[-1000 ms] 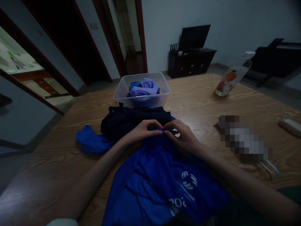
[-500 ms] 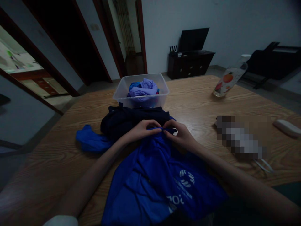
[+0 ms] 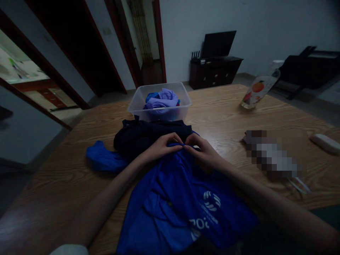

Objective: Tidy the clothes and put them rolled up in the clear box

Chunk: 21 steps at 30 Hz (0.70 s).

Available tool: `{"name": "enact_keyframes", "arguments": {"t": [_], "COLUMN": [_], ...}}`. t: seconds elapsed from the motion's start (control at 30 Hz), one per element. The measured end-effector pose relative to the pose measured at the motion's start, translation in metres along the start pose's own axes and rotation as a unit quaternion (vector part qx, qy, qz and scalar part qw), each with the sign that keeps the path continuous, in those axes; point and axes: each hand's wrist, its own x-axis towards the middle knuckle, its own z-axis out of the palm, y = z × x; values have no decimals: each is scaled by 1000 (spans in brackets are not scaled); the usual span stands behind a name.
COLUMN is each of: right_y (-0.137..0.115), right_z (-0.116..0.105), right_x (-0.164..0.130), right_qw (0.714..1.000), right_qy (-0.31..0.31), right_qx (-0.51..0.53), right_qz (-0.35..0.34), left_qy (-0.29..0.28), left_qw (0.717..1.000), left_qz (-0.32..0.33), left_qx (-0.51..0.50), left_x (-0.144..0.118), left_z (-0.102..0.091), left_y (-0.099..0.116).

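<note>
At left, a blue cloth (image 3: 105, 157) lies on the desk (image 3: 212, 117), touching the dark cloth (image 3: 138, 138); just far of that sits the tub (image 3: 183, 110). The left hand (image 3: 160, 146) pinches the shirt (image 3: 172, 187) at its far end between its fingers; the right hand (image 3: 204, 150), just beside, pinches there too, though in this gloom I cannot tell whether their fingertips touch. From both hands the shirt spreads nearward, its long axis running near to far, neither hand clearly nearer; the bottle (image 3: 259, 90) is far right
</note>
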Motion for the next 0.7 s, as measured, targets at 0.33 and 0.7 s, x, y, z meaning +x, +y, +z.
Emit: {"name": "enact_keyframes", "arguments": {"t": [0.33,0.7], "right_y": [4,-3], "right_z": [-3,-5], "right_x": [2,2], "right_qw": [1000,1000], "right_qy": [-18,-14], "right_qx": [25,13], "right_qz": [4,18], "left_qy": [-13,-22], "left_qw": [1000,998], "left_qz": [-15,-61], "left_qx": [11,-13], "left_x": [-1,-2], "left_z": [-2,-4], "left_y": [1,7]}}
